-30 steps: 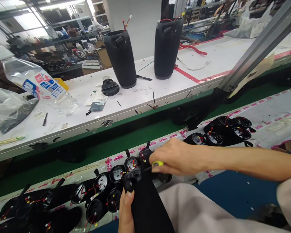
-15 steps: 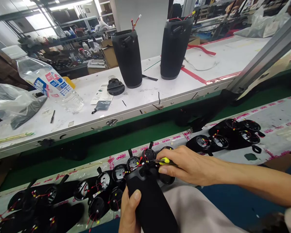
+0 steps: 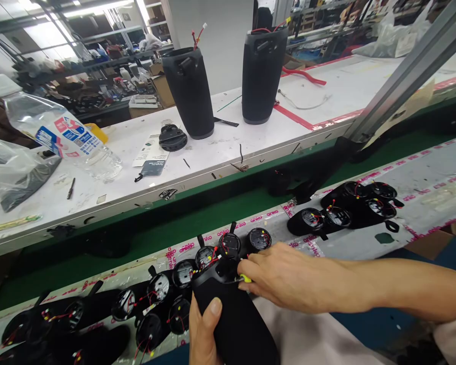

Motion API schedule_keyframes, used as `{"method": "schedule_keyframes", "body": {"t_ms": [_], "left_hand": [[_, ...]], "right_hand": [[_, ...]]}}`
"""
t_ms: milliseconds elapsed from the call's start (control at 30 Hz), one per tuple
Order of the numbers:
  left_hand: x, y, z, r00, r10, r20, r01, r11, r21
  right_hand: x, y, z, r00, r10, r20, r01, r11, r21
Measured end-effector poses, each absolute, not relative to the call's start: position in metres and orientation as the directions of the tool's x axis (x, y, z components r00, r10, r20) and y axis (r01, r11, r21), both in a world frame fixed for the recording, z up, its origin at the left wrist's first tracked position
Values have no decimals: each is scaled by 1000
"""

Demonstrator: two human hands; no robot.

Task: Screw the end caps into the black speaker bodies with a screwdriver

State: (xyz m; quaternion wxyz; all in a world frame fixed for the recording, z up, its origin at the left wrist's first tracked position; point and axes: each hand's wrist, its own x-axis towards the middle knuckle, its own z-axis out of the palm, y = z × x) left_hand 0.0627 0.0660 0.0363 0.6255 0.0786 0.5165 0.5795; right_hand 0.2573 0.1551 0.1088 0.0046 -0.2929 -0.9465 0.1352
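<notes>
A black cylindrical housing lies tilted at the bottom centre, its open end with red wires pointing up and away. My left hand is wrapped round its left side, thumb on top. Close to the housing's upper right rim, my right hand is closed on a tool with a yellow-green handle. The tool's thin metal end reaches to the rim; its exact tip is hard to make out. Just beyond the hands stand similar black housings with red wires.
More wired housings lie on the lower bench at right and left. On the white upper shelf are two upright black housings, a black cap and a tilted water bottle. A metal post slants at right.
My right hand has moved slightly left and down, bringing the tool to the housing's near rim and turning over it. The housing behind it is now uncovered. The view has shifted a little.
</notes>
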Motion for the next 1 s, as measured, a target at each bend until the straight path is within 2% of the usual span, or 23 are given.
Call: {"method": "schedule_keyframes", "body": {"t_ms": [167, 367, 500, 600, 700, 833, 1000], "left_hand": [[62, 67, 38, -234, 811, -536, -615, 304, 728], [55, 65, 30, -313, 791, -526, -436, 373, 819], [51, 66, 26, -423, 772, -474, -302, 373, 877], [51, 71, 31, -454, 786, -419, -216, 359, 908], [59, 80, 40, -431, 833, -346, -64, 355, 933], [87, 96, 48, -350, 908, -230, 96, 279, 955], [133, 113, 53, -152, 973, -176, 74, 189, 979]], "right_hand": [[253, 163, 99, -844, 532, -64, 529, 809, -257], [255, 159, 99, -806, 579, -121, 587, 759, -282], [266, 161, 105, -769, 623, -142, 618, 669, -413], [276, 169, 111, -696, 717, -41, 612, 562, -556], [284, 178, 115, -689, 720, 87, 538, 588, -604], [302, 180, 118, -811, 577, 96, 421, 691, -588], [340, 160, 125, -791, 611, -27, 553, 696, -458]]}}
